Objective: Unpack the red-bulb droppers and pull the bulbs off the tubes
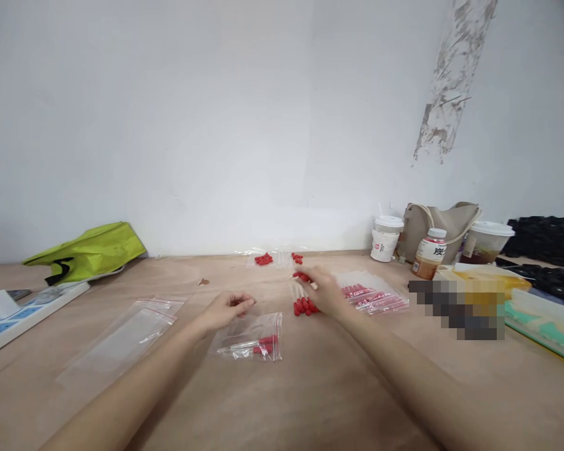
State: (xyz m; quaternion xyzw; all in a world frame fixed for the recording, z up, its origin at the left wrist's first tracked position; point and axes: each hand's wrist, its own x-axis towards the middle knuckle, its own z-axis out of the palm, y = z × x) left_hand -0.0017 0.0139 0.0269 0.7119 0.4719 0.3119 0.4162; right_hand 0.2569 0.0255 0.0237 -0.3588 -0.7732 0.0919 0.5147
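Above the pile of red-handled pieces with thin pale shafts (302,307), my right hand (323,292) has its fingers closed on at least one red-handled piece (301,276); its exact kind is too small to tell. My left hand (226,311) is half curled, thumb and fingers drawn together, at the far edge of a clear zip bag (225,335). Whatever its fingertips pinch, if anything, does not show. Inside that bag lie a few red-handled pieces (266,344) with silvery shafts.
Flat clear zip bags (117,335) lie at left, near a power strip (37,313) and a yellow-green bag (89,254). Filled bags (373,297) lie at right; more red pieces (263,259) sit by the wall. Cups (385,238) and a bottle (430,254) stand back right.
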